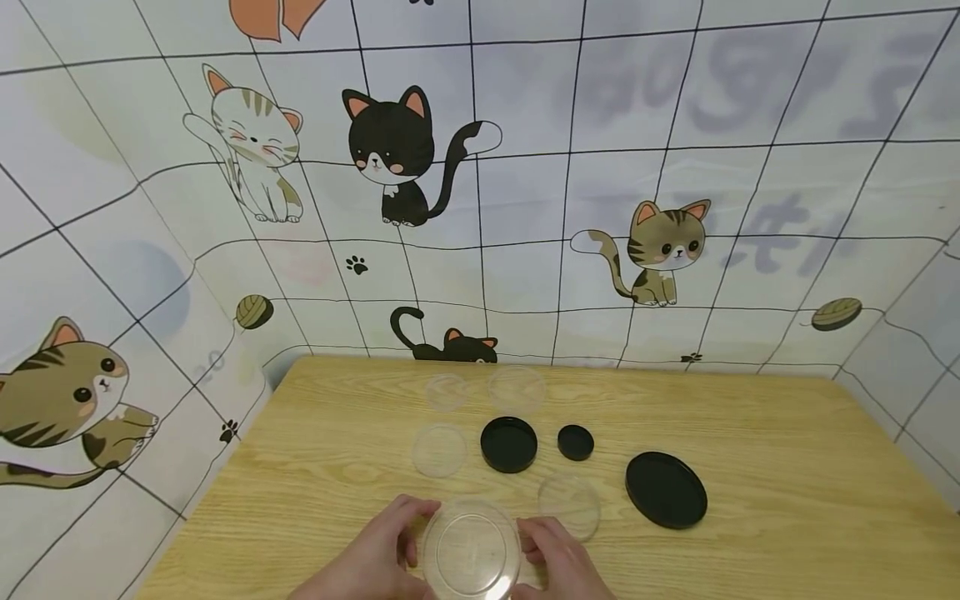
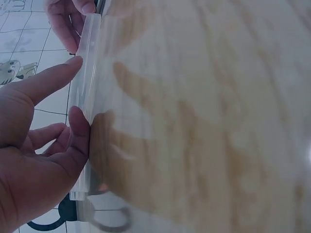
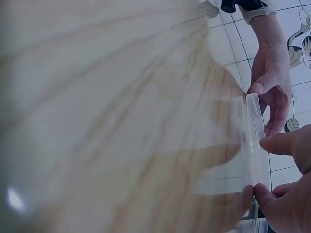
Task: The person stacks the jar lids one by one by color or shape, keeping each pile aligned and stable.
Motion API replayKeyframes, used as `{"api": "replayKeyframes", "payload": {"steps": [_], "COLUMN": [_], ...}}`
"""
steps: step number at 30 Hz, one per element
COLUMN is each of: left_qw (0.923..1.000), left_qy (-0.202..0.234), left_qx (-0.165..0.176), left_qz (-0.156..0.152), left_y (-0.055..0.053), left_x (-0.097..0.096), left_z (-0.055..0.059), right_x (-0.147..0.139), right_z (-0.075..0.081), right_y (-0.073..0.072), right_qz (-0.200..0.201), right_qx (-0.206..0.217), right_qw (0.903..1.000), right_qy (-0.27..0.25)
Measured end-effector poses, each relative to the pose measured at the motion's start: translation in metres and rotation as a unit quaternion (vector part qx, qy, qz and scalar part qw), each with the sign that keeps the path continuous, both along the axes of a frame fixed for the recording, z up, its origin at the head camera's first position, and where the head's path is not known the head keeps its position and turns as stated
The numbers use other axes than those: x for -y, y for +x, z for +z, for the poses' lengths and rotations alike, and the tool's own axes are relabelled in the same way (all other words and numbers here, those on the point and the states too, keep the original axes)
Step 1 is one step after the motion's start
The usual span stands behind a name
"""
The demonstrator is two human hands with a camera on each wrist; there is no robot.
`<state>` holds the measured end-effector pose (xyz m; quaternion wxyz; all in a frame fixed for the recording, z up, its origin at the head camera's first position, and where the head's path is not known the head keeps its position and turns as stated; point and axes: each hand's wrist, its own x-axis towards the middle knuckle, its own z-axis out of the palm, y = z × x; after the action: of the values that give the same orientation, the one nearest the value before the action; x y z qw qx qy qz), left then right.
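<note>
A shallow clear plastic round dish [image 1: 472,554] is at the front centre of the table, seen from above in the head view. My left hand [image 1: 382,546] holds its left rim, and my right hand [image 1: 558,562] grips the opposite side. Edge-on in the left wrist view, the dish [image 2: 87,63] has my left thumb and a fingertip at its side wall. The right wrist view shows the dish [image 3: 255,136] between both hands, fingertips touching the rim. Just behind my right hand lies a clear disc [image 1: 570,507].
Farther back lie a medium black round dish [image 1: 509,445], a small black one [image 1: 576,442] and, to the right, a large black one [image 1: 666,490]. More clear discs [image 1: 439,451] lie at the centre left and back. A cat-print curtain [image 1: 525,208] surrounds the wooden table [image 1: 787,483].
</note>
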<state>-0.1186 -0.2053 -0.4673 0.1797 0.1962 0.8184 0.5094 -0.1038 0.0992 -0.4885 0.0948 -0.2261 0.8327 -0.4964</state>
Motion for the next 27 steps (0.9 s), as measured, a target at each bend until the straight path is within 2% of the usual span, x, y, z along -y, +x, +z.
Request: {"api": "replayKeyframes", "payload": {"steps": [4, 10, 14, 16, 20, 24, 27], "left_qw": [0.9999, 0.9987, 0.9964, 0.9946, 0.9927, 0.9914, 0.9909], "left_qy": [0.013, 0.018, 0.034, 0.043, 0.062, 0.071, 0.074], "left_qx": [0.007, -0.044, -0.075, -0.091, -0.091, -0.087, -0.085], "left_qz": [0.009, 0.020, 0.021, 0.025, 0.049, 0.068, 0.073], "left_y": [0.000, -0.007, -0.018, -0.027, -0.051, -0.079, -0.100], "left_x": [0.003, 0.001, -0.005, -0.009, -0.018, -0.027, -0.037], "left_z": [0.003, 0.016, 0.032, 0.040, 0.053, 0.057, 0.056], "right_x": [-0.004, -0.011, -0.016, -0.020, -0.030, -0.039, -0.043], "right_z": [0.003, 0.020, 0.039, 0.048, 0.057, 0.060, 0.060], "right_y": [0.000, -0.004, -0.017, -0.030, -0.063, -0.097, -0.118], "right_qz": [0.006, 0.021, 0.033, 0.043, 0.058, 0.035, 0.014], "right_qx": [-0.001, -0.037, -0.065, -0.074, -0.091, -0.096, -0.094], "right_qw": [1.0000, 0.9989, 0.9965, 0.9948, 0.9911, 0.9928, 0.9941], "right_qy": [-0.006, -0.019, -0.039, -0.055, -0.078, -0.062, -0.051]}}
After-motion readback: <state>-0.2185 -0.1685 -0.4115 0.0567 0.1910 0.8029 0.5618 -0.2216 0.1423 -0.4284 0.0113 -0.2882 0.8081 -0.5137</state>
